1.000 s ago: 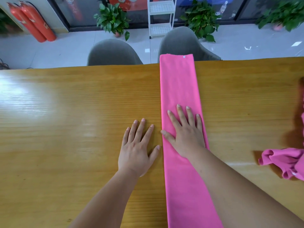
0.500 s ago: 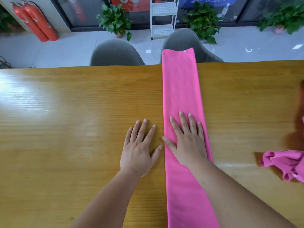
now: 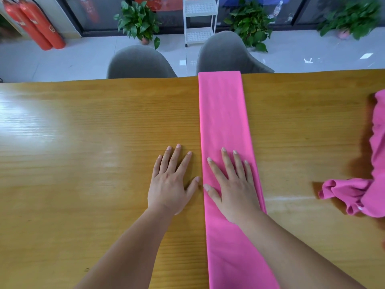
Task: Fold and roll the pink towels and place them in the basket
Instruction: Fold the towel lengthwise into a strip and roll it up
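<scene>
I had my right grip [image 3: 235, 188] flat and open on the folded pink towel [image 3: 223, 113] lying lengthwise down the desk [image 3: 83, 142], left grip [image 3: 168, 184] open beside it, and judged a lopsided start could skew the roll.

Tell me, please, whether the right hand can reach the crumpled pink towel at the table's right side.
Probably yes: the right hand lies flat on the folded towel, and only bare table separates it from the crumpled towel to its right.
</scene>
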`<action>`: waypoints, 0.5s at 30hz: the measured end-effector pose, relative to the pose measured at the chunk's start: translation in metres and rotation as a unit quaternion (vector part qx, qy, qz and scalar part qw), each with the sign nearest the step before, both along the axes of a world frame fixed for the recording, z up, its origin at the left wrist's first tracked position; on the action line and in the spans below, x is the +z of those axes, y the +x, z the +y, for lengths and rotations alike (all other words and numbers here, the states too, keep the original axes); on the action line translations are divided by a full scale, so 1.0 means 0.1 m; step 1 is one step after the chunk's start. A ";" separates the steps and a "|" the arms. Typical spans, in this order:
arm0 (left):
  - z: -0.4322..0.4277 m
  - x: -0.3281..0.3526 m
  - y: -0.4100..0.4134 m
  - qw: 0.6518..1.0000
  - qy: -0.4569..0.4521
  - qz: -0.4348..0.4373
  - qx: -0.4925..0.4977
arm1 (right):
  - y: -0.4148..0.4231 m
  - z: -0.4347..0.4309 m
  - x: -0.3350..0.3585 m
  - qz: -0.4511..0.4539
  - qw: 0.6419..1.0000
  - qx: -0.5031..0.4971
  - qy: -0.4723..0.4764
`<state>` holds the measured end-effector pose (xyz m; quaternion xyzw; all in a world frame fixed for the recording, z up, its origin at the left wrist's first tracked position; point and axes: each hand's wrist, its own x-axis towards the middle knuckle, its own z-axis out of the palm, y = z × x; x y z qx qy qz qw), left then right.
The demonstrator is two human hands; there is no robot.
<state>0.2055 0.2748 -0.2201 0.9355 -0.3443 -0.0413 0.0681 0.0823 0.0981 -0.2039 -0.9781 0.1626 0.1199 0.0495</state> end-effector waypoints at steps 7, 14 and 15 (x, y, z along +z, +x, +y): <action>0.01 -0.04 0.02 1.000 -0.008 0.003 0.005 | -0.41 0.14 -0.02 0.016 1.000 0.003 0.005; -0.01 -0.06 0.02 1.000 0.027 0.007 -0.003 | -0.99 0.40 0.05 0.016 0.999 0.017 0.031; -0.01 -0.07 0.03 0.999 0.034 0.015 -0.004 | -1.04 0.42 0.03 0.019 0.999 0.013 0.034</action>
